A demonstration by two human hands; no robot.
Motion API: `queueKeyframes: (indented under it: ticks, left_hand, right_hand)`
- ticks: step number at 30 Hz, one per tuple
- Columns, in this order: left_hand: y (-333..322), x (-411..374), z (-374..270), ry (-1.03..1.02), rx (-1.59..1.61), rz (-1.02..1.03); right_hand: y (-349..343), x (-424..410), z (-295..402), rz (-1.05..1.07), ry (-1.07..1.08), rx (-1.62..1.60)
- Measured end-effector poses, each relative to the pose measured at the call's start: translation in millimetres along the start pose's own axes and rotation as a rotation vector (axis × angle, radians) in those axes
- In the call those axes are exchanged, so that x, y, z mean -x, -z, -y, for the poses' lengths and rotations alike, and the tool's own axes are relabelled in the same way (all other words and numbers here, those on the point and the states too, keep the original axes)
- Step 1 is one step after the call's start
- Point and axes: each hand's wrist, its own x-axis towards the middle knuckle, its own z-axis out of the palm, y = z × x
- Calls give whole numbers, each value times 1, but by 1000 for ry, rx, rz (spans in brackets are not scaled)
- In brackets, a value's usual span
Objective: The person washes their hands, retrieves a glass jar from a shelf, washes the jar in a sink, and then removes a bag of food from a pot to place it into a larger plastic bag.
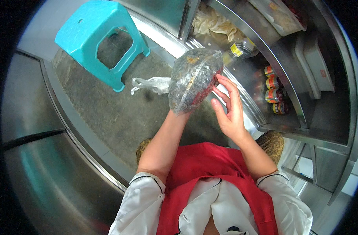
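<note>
A clear plastic bag [193,82] with dark and some red contents is held up above the floor, in front of me. My left forearm [168,139] reaches up to its lower edge; the left hand itself is hidden behind the bag, which rests on or in it. A twisted whitish plastic end [151,85] sticks out at the left. My right hand [230,108] is at the bag's right side, fingers spread, fingertips touching or very near the plastic. I wear a red apron [206,158] over a white shirt.
A turquoise plastic stool [92,38] stands at upper left. On the right, a steel cabinet holds labelled jars [274,95], a clear container [243,48], cream-coloured cloth or plastic [215,25] and white bins [315,66]. Steel panels [32,97] line the left.
</note>
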Motion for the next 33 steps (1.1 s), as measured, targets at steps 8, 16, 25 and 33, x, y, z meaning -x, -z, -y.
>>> queueKeyframes:
  ticks: [8, 16, 25, 33]
  left_hand:
    - [5, 1, -11, -44, -179, -276]
    - [32, 3, -25, -579, -2136, -370]
    - [-16, 17, 9, -264, -2133, -105]
    - [-37, 19, 4, -346, -2156, -15]
  right_hand:
    - [17, 11, -10, 92, -154, 310]
    - [22, 27, -10, 576, 23, 354]
    - [31, -62, -16, 603, 460, 1320]
    - [86, -61, -70, 741, -104, 860]
